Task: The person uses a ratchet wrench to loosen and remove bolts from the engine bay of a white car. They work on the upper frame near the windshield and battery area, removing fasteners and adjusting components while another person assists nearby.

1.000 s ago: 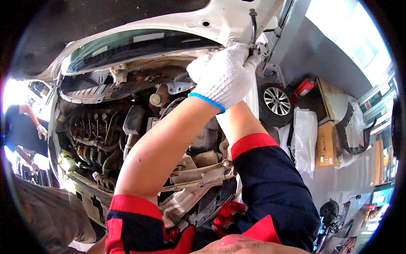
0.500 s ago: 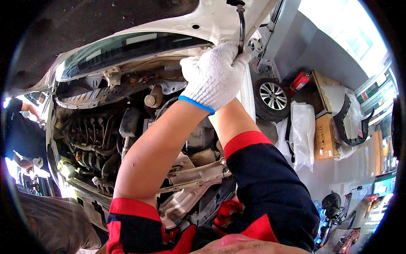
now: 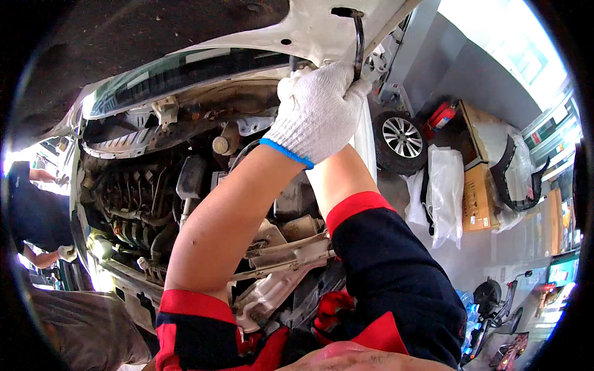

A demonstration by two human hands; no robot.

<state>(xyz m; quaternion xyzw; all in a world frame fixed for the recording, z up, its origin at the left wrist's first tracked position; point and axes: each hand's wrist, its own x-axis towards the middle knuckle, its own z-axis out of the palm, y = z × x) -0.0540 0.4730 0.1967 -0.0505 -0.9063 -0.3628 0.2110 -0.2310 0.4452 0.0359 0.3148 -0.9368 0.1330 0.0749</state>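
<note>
Under the raised white metal car hood (image 3: 322, 28), the open engine bay (image 3: 154, 198) fills the left and centre of the frame, with dark hoses, a grey engine block and a pale plastic cover at the lower centre. At the right of the frame a loose car wheel with a silver alloy rim (image 3: 401, 137) stands on the grey workshop floor (image 3: 489, 260), just beside clear plastic bags (image 3: 442, 185), a brown cardboard box (image 3: 476, 198) and a black bumper part (image 3: 516, 179). At the far left edge, another person in dark clothes (image 3: 31, 204) stands beside the car. The thin black metal hood prop rod (image 3: 359, 37) runs down from the hood edge at the upper centre. The left hand in a white knitted glove with a blue cuff (image 3: 318, 111) is closed around the lower part of this rod and covers it. The right hand is hidden behind the left one, so I cannot tell if it is open or closed; only its forearm and red-edged dark sleeve (image 3: 383, 266) are visible. Compared with half a second before, the gloved hand sits a little higher on the rod, and the hood edge appears closer to the top of the frame. Both forearms rise from the lower edge, the left one bare and stretched upward.
</note>
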